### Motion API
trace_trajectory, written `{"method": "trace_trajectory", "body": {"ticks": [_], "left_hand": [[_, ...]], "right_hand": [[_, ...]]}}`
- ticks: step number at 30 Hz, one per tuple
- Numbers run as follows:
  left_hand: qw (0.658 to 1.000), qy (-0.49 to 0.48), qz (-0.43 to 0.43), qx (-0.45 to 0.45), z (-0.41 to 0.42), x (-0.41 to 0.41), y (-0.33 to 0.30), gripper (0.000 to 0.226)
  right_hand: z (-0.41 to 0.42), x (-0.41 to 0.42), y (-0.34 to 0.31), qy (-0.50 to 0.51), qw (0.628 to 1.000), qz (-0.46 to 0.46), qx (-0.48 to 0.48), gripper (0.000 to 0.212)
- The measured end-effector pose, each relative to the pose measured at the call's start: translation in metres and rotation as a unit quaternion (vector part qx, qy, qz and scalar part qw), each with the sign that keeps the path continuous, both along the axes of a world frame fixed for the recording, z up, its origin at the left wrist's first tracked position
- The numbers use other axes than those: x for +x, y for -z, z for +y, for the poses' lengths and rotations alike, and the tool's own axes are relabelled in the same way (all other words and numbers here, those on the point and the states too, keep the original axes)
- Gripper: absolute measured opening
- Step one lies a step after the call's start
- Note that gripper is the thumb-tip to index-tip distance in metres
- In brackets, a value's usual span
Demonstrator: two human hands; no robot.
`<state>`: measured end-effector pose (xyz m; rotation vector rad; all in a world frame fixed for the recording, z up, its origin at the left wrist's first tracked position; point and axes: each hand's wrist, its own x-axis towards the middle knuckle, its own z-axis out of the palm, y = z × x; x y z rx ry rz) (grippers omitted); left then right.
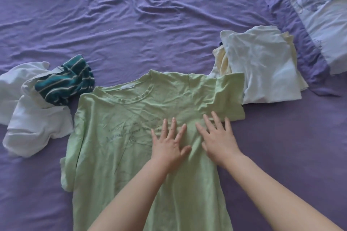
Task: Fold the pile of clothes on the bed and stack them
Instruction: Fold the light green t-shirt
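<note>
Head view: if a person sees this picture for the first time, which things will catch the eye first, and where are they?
First is the light green T-shirt, spread flat on the purple bed sheet in the near centre, with the left hand and the right hand pressing flat on its chest. To its left lies a crumpled teal striped garment on unfolded white clothes. To its right sits a stack of folded pale clothes.
</note>
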<state>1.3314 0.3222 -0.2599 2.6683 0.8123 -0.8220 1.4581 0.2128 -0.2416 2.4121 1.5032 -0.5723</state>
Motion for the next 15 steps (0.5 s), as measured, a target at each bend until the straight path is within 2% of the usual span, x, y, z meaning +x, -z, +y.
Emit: {"method": "trace_trajectory", "body": {"ticks": [2,6,12,15], "left_hand": [[1.000,-0.012,0.008,-0.006,-0.009,-0.020,-0.001,0.073],[0.999,-0.037,0.021,-0.018,-0.028,-0.064,-0.003,0.073],[0.998,-0.038,0.033,-0.029,-0.045,-0.122,-0.008,0.069],[0.999,-0.026,0.026,-0.030,-0.051,-0.134,-0.009,0.072]], "right_hand": [[-0.007,-0.027,0.008,-0.002,0.999,0.023,0.043,0.052],[-0.037,-0.062,0.026,0.020,0.998,0.041,0.034,0.053],[-0.080,-0.085,0.028,0.124,0.987,0.032,0.093,0.049],[-0.081,-0.099,0.022,0.198,0.973,0.060,0.104,0.067]]}}
